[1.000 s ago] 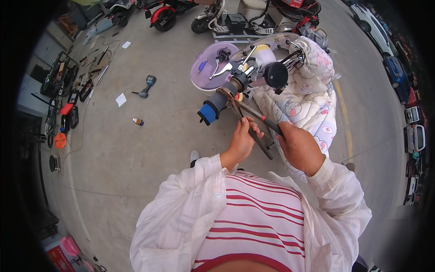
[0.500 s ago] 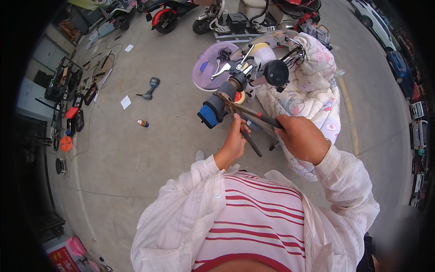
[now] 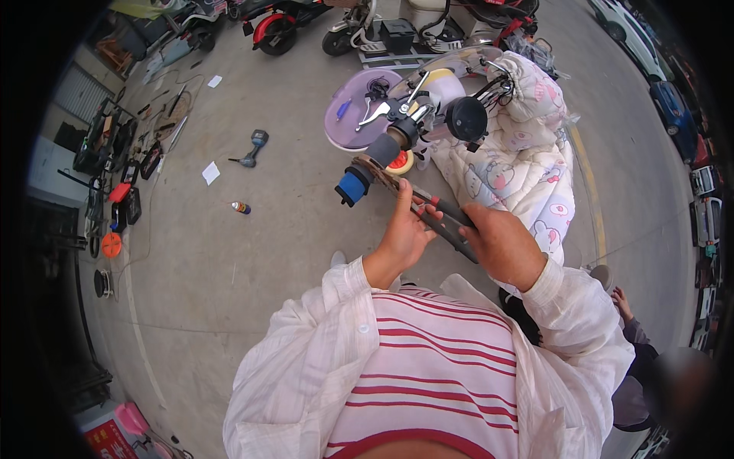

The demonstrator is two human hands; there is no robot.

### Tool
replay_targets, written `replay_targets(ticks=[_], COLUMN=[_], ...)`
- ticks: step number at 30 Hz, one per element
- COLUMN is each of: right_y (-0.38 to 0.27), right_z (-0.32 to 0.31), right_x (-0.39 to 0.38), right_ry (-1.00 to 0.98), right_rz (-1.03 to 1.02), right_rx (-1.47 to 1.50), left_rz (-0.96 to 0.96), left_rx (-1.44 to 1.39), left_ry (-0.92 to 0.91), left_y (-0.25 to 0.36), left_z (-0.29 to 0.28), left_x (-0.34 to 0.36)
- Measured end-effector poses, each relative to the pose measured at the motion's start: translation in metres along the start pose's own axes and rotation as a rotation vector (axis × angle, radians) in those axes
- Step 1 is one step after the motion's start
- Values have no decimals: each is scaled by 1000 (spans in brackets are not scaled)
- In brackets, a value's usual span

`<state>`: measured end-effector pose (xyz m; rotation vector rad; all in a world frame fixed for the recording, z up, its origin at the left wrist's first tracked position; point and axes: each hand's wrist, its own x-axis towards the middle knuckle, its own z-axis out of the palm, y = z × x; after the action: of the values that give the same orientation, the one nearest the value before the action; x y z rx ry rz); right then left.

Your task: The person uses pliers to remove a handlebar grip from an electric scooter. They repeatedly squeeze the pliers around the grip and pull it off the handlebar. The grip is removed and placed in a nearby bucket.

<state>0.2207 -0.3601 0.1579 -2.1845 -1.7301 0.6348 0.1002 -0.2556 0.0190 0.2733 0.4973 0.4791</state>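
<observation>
Clasping long-handled pliers (image 3: 388,179) by the upper handle (image 3: 449,209), the right hand (image 3: 505,245) seems placed for leverage; the left hand (image 3: 399,241) curls loosely about the lower handle (image 3: 451,239), likely steadying the jaws set at its eleven o'clock across the blue-ended handlebar grip (image 3: 380,151).

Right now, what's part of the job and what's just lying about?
In the job:
long-handled pliers, in right hand, left hand beside it
grey handlebar grip with blue end, at the pliers' jaws

On the ground, apparently unused:
cordless drill
small can
white sheet
</observation>
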Motion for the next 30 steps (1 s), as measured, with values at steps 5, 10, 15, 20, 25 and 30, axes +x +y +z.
replay_targets(ticks=[5, 10, 15, 20, 25, 30], right_y=[8, 35, 65, 67, 80, 76], right_z=[35, 39, 50, 52, 71, 65], right_x=[-16, -10, 11, 19, 22, 28], right_ry=[90, -83, -509, -707, -712, -792], right_rz=[47, 4, 314, 250, 281, 375], right_rx=[72, 258, 580, 971, 1003, 997], left_rz=[-15, 38, 96, 101, 135, 117], left_rx=[178, 301, 341, 367, 368, 367], left_ry=[183, 222, 248, 271, 269, 305], left_y=[-3, -2, -10, -11, -10, -10], left_z=[10, 10, 6, 2, 7, 6], left_x=[10, 5, 10, 10, 5, 6])
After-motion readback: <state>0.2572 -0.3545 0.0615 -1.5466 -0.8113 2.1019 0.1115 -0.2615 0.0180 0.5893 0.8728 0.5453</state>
